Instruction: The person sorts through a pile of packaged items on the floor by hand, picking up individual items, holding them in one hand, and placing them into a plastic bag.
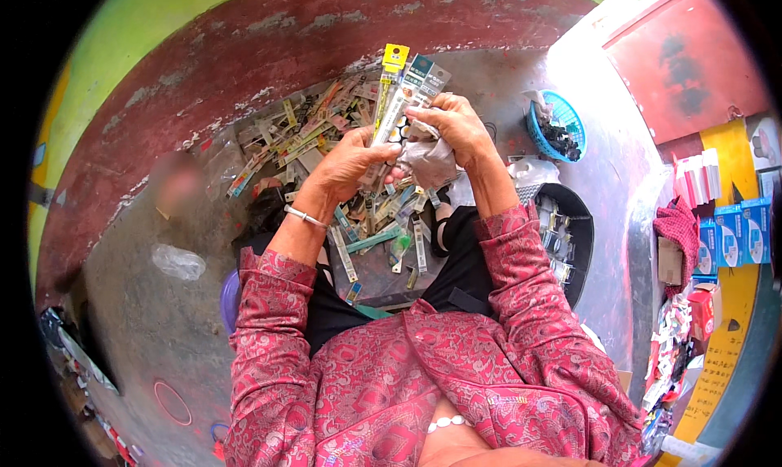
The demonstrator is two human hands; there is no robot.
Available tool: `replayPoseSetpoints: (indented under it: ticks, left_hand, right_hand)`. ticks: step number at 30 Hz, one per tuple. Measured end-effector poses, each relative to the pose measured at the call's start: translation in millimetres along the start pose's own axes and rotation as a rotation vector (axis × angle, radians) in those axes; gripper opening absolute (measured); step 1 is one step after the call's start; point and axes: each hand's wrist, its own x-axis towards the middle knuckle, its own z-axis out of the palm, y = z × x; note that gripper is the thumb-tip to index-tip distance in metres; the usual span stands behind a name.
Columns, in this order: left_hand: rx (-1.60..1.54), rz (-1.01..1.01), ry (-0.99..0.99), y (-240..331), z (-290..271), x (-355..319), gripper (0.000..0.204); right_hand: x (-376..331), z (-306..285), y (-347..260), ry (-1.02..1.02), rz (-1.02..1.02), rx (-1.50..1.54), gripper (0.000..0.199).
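Observation:
My left hand (350,164) is closed on several long, narrow clear packets fanned upward. One has a yellow header card (395,57) with a hang hole; those beside it have dark teal and grey headers (420,70). Small round black-and-white shapes show on a front packet (399,129). My right hand (460,127) grips a crumpled greyish cloth (430,162), which lies against the right side of the packets. Fingertips below the cloth are partly covered. Beneath both hands a loose heap of similar slim packets (305,133) spreads over the ground.
A blue plastic basket (533,129) with dark items stands at the right. Nearer is a black round tub (580,243) holding clear packs. A clear plastic bag (177,262) lies on the left floor. Blue boxes (731,235) are stacked far right. A red-and-green wall (244,35) curves behind.

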Motion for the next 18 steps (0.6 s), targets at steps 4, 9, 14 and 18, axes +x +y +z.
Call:
replayPoseSetpoints:
  ticks: [4,9,14,18]
  left_hand:
    - [-0.056,0.02,0.05,0.2,-1.0,4.0,0.028]
    - [-0.122,0.009,0.022,7.0,4.6,-1.9,0.033]
    - [0.077,-0.006,-0.044,1.7,14.3,-3.6,0.027]
    - [0.056,-0.014,-0.132,10.9,14.3,-17.7,0.026]
  right_hand:
    - [3.0,-6.4,3.8,0.213,-0.102,-0.129,0.016]
    - [-14.4,-0.6,-16.8,0.695,-0.722,-0.4,0.016]
    - [-3.0,32.3,5.2,0.331,-1.231,-1.175,0.012]
    - [21.7,-28.3,-13.9,0.746,-0.859,-1.044,0.02]
